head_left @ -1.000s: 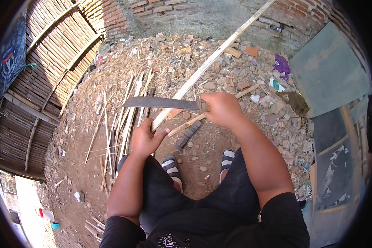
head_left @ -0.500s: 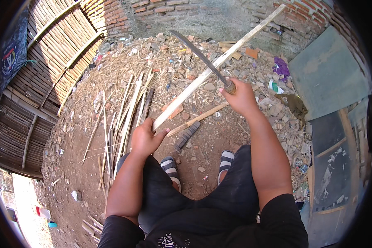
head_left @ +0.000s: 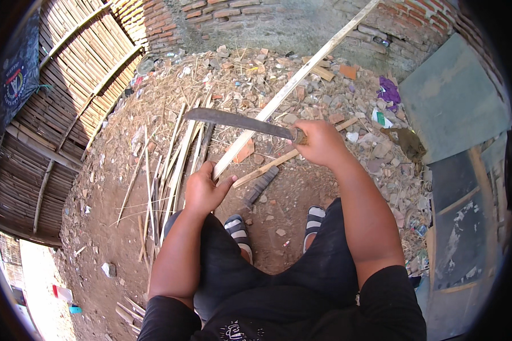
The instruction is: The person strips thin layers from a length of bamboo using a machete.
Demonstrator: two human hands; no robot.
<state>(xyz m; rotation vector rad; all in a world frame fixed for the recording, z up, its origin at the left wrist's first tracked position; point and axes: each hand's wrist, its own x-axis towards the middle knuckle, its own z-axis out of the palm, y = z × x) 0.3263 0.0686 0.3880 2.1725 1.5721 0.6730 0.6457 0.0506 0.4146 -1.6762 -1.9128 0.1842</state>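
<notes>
My left hand (head_left: 205, 189) grips the near end of a long, pale wooden strip (head_left: 293, 82), which slants up and away to the right toward the wall. In my right hand (head_left: 320, 142) is the wooden handle of a machete (head_left: 239, 120). Its dark, curved blade points left and crosses over the strip; whether it touches the wood I cannot tell. Below the hands, another wooden stick (head_left: 267, 167) lies on the ground next to a dark, notched block (head_left: 260, 186). A pile of split wooden strips (head_left: 179, 153) lies to the left of my left hand.
Rubble and litter (head_left: 250, 74) cover the ground up to a brick wall (head_left: 250, 25). A bamboo fence (head_left: 79, 51) stands left. Grey panels (head_left: 455, 96) lean on the right, near a purple cloth (head_left: 388, 92). My sandalled feet (head_left: 238, 232) stand apart below.
The machete has swung down and toward me; its blade, which pointed up and away, now lies nearly level across the strip. My right hand has moved slightly left and nearer.
</notes>
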